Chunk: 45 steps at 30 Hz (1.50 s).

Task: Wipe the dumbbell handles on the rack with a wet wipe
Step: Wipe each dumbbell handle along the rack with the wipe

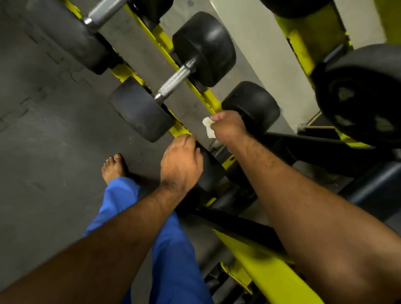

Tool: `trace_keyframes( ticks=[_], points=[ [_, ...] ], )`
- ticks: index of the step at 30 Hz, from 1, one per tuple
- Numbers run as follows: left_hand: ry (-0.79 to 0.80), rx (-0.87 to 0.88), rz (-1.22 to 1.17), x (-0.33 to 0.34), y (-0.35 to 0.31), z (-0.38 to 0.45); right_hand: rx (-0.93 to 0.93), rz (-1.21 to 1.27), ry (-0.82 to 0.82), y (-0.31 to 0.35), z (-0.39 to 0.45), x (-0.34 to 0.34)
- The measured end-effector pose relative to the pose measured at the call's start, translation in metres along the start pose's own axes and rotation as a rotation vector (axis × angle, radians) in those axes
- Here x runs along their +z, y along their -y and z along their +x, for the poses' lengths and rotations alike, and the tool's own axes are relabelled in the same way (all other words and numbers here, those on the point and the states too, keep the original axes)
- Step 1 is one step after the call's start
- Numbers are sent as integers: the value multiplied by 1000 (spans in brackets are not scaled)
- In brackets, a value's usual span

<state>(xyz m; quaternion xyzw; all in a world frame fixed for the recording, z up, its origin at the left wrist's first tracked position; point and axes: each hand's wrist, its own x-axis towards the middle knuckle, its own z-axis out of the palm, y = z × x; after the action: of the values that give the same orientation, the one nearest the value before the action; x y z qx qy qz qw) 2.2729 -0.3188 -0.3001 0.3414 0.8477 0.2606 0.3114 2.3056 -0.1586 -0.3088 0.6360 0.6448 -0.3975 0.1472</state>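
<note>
I see left hand (181,164) curled over near black end of nearest dumbbell (209,170) on yellow rack (270,274). Right hand (228,127) just beyond, pinching crumpled white wet wipe (208,127) over that dumbbell's hidden handle. Farther along rack, next dumbbell's knurled handle (174,82) bare, grey metal.

The nearest dumbbell's handle (214,143) was almost wholly hidden behind the right hand (227,127) and wet wipe (208,127). The left hand (181,162) covered much of that dumbbell's near head (208,170), its fingertips out of sight. The top edge cut off the farthest dumbbell (106,8). The right edge cropped the upper-tier dumbbell head (367,96).
</note>
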Motion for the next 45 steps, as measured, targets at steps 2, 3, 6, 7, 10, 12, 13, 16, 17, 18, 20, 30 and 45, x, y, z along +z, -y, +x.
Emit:
trace_keyframes(
  ticks=[2, 3, 6, 7, 10, 12, 13, 16, 17, 18, 20, 30, 45],
  points=[
    [21, -75, -25, 14, -12, -5, -100, -163, -2, -10, -2, -13],
    [20, -118, -39, 21, -16, -5, -179, -261, -2, -15, -3, -17],
    [7, -198, -28, 40, -22, -2, -461, -484, 2, -28, -4, -25],
    [-5, -202, -14, 46, -21, -1, -555, -565, 4, -30, -3, -26],
    [-53, -217, 39, 60, -17, 2, -809, -729, -23, -45, 4, -22],
    [-81, -220, 94, 67, -15, 1, -929, -879, 12, -58, 8, -19],
    [-104, -216, 110, 70, -14, 0, -984, -949, 45, -66, 9, -18],
    [-162, -214, 115, 75, -13, 0, -1148, -914, 107, -88, 8, -16],
    [-167, -215, 117, 75, -13, -1, -1188, -905, 90, -93, 8, -16],
    [-174, -217, 120, 74, -13, -2, -1210, -911, 78, -97, 8, -15],
    [-183, -215, 120, 73, -13, -3, -1169, -983, 115, -101, 5, -13],
    [-224, -189, 143, 77, -12, -3, -1067, -1103, -28, -99, 29, -35],
    [-218, -194, 158, 78, -13, -2, -1042, -1303, -80, -111, 14, -20]
  ],
)
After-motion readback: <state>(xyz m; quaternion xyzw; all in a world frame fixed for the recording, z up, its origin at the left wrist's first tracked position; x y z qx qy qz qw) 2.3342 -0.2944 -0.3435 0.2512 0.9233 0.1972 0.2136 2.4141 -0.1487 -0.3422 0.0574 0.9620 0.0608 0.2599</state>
